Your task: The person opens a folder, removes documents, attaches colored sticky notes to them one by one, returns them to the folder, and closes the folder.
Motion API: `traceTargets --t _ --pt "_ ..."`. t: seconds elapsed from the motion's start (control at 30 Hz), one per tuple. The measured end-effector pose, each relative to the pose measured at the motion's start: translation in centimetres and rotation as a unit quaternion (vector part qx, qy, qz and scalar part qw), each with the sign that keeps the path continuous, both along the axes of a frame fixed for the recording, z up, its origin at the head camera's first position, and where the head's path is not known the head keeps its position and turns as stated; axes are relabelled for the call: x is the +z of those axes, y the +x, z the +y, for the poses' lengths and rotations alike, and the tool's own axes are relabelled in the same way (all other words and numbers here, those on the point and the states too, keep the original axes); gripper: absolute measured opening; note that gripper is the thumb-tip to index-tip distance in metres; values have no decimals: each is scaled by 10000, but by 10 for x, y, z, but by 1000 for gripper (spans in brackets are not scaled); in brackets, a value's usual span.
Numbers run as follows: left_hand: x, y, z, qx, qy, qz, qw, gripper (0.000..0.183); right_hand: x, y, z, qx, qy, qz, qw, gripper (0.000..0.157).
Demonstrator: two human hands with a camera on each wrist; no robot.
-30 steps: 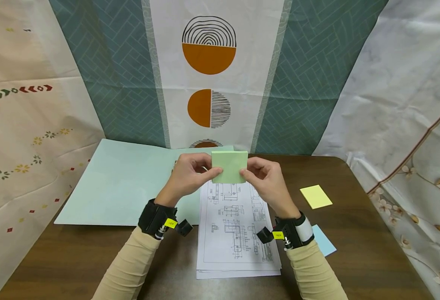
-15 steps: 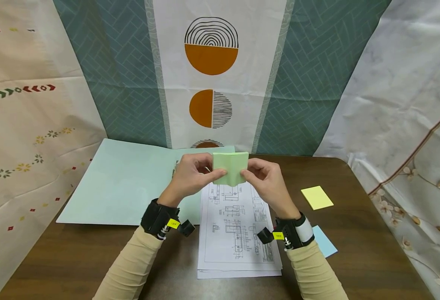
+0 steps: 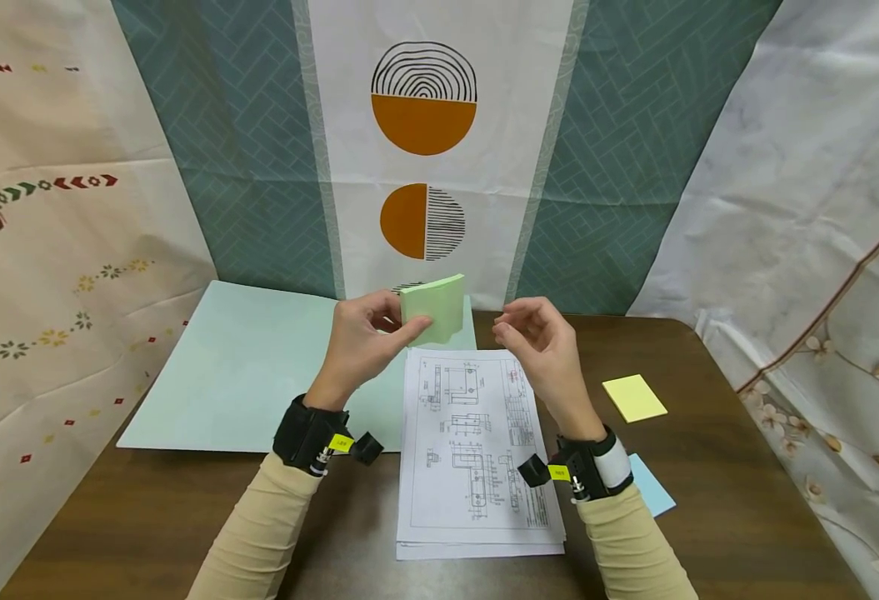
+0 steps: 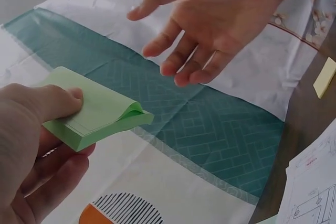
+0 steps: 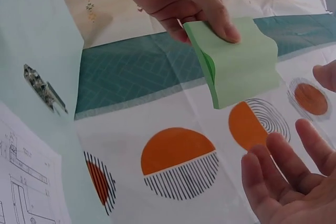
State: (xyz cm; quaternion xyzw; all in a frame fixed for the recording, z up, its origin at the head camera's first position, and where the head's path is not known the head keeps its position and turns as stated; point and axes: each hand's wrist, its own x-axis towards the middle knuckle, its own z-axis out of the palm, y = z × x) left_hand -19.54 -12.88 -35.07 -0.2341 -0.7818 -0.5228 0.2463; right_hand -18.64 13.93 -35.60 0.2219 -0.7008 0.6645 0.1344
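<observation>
A green sticky note pad [image 3: 439,310] is held up above the papers, pinched between the thumb and fingers of my left hand [image 3: 362,343]. In the left wrist view the top sheet of the pad [image 4: 100,100] bulges up from the block at one edge. My right hand [image 3: 544,354] is apart from the pad, to its right, its fingers relaxed and holding nothing. Beneath the hands lies a stack of printed technical drawings [image 3: 457,492], partly over a pale blue-green folder [image 3: 259,375]. A metal clip [image 5: 44,88] on the folder shows in the right wrist view.
On the brown table [image 3: 716,500], to the right, lies a yellow sticky note pad [image 3: 634,397]. A light blue pad [image 3: 652,487] sits nearer, partly hidden by the right wrist. Patterned cloths [image 3: 596,167] hang behind and at both sides.
My right hand has let go of the green pad and drawn slightly right. The left hand has carried the pad a little left and up, turning it at an angle; its sheet no longer bows in the middle.
</observation>
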Motion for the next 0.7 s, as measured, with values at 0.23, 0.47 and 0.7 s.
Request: traceTargets --t 0.23,0.47,0.7 --pt "-3 0 7 -47 -195 358 9992 17 -1 0 -3 175 1 -3 9998 25" --pt "-7 3 20 -716 -689 462 9940 20 -7 -2 -9 489 459 58 9977 38" --pt "-6 9 29 -1480 -913 475 9836 23 -11 -1 -12 178 792 -191 9965 59"
